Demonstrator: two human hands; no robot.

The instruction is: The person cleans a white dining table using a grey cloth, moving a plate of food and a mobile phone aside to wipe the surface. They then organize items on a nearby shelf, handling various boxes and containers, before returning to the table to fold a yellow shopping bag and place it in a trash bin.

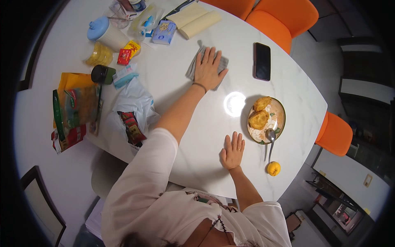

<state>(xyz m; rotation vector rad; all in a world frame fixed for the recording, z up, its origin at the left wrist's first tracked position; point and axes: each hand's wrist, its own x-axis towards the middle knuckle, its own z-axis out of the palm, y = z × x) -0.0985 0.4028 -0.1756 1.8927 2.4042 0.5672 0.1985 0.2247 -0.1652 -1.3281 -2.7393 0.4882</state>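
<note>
My left hand (pixel 206 72) lies flat with its fingers apart on a grey cloth (pixel 192 70), which is spread on the white marbled table (pixel 200 148). A dark band circles that wrist. Closer to my body, my right hand (pixel 233 155) rests palm down on the bare tabletop and holds nothing. Just right of it sits a patterned plate (pixel 281 114) with two golden-brown pieces of food (pixel 259 119). A metal spoon (pixel 271 135) leans on the plate's rim, its handle reaching toward a yellow fruit (pixel 273 169).
A dark-screened phone (pixel 262 61) lies beyond the plate. Along the left stand a blue-lidded cup (pixel 112 38), a dark-lidded jar (pixel 103 74), a white plastic bag (pixel 134 95) and food packages (pixel 80 105). A tissue pack (pixel 164 32) lies by a beige roll (pixel 200 24). Orange chairs (pixel 271 23) border the table.
</note>
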